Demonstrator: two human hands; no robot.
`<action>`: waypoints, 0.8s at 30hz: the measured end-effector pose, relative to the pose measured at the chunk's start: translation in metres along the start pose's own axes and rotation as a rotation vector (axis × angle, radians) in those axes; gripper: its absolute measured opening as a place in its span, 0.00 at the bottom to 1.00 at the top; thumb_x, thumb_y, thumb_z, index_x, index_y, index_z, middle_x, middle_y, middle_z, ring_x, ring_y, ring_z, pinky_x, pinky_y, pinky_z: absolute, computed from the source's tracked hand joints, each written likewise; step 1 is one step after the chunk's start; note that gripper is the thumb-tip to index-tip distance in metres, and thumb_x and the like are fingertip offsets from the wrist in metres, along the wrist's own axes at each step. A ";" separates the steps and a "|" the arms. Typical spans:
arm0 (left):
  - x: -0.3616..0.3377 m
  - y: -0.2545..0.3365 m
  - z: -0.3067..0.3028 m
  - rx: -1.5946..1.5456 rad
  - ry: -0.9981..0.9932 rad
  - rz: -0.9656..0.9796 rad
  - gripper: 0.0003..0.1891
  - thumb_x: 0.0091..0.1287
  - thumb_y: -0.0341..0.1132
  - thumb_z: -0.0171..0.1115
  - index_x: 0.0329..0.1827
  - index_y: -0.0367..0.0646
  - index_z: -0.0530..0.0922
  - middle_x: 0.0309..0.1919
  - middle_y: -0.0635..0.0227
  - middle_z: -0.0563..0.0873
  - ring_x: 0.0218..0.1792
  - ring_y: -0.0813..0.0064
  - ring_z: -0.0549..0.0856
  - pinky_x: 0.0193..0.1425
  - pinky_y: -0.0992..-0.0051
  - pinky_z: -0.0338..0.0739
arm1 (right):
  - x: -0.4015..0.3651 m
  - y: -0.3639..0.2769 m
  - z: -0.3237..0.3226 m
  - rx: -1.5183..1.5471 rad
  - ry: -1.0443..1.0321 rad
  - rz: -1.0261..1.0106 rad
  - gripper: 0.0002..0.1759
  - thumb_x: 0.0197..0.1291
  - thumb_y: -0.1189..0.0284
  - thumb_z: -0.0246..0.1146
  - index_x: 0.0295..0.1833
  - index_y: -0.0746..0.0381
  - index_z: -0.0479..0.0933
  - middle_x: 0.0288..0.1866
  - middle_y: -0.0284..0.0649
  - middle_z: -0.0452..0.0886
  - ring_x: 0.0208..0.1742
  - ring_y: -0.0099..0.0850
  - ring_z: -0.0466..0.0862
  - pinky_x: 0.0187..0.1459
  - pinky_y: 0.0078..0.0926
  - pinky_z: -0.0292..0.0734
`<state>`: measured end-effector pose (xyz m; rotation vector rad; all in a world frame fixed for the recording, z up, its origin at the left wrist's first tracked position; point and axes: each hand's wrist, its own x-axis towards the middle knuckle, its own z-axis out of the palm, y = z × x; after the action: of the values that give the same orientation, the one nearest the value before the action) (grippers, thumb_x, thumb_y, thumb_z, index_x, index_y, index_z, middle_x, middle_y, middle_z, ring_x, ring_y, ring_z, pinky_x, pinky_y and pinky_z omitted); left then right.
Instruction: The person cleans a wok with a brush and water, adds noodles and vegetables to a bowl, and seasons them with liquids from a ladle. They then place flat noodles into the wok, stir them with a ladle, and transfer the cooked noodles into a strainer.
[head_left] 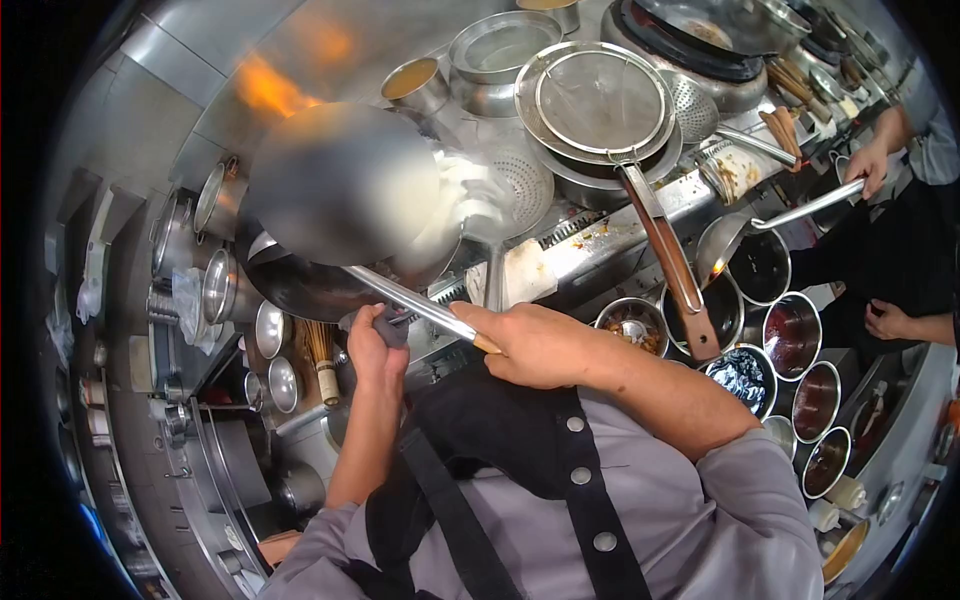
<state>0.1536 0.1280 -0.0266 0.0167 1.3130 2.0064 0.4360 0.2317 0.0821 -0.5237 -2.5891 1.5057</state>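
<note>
My right hand (525, 343) is closed round the wooden end of a long metal handle (410, 300), which runs up and left toward the wok. My left hand (378, 350) grips a grey cloth (385, 327) at the near edge of a dark wok (300, 288). Over that wok is a large rounded grey shape (315, 185), smeared by motion, with blurred white food (445, 205) at its right side. Orange flame (270, 88) rises behind it. A perforated ladle (522, 190) lies just right of the white food.
A round strainer (605, 100) rests on a pot, its wooden handle (680, 270) pointing toward me. Several sauce containers (792, 335) stand at the right. Another person's hand (875, 160) holds a ladle (722, 245) over them. Metal bowls (284, 384) and a bamboo brush (322, 365) are at the left.
</note>
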 end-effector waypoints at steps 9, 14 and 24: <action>0.002 0.003 0.005 0.038 -0.014 0.003 0.08 0.65 0.25 0.54 0.45 0.33 0.73 0.39 0.57 0.82 0.39 0.60 0.85 0.48 0.62 0.83 | -0.003 0.011 0.002 -0.004 -0.002 -0.006 0.36 0.57 0.76 0.62 0.73 0.63 0.62 0.40 0.59 0.84 0.44 0.58 0.85 0.47 0.53 0.78; -0.003 0.004 0.011 0.052 -0.032 0.008 0.08 0.65 0.25 0.55 0.45 0.33 0.73 0.39 0.58 0.82 0.39 0.60 0.85 0.48 0.62 0.83 | -0.007 0.010 0.001 0.002 -0.003 0.007 0.37 0.57 0.75 0.62 0.74 0.63 0.62 0.40 0.59 0.85 0.44 0.58 0.85 0.47 0.53 0.79; -0.004 0.004 0.014 0.091 -0.001 0.073 0.06 0.64 0.25 0.57 0.42 0.35 0.75 0.38 0.58 0.83 0.39 0.61 0.85 0.49 0.63 0.83 | -0.010 0.012 0.001 0.026 0.023 -0.023 0.36 0.56 0.76 0.63 0.71 0.63 0.61 0.38 0.58 0.84 0.43 0.58 0.85 0.46 0.52 0.79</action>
<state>0.1594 0.1359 -0.0156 0.1088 1.4206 2.0054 0.4475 0.2327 0.0718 -0.5032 -2.5458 1.5149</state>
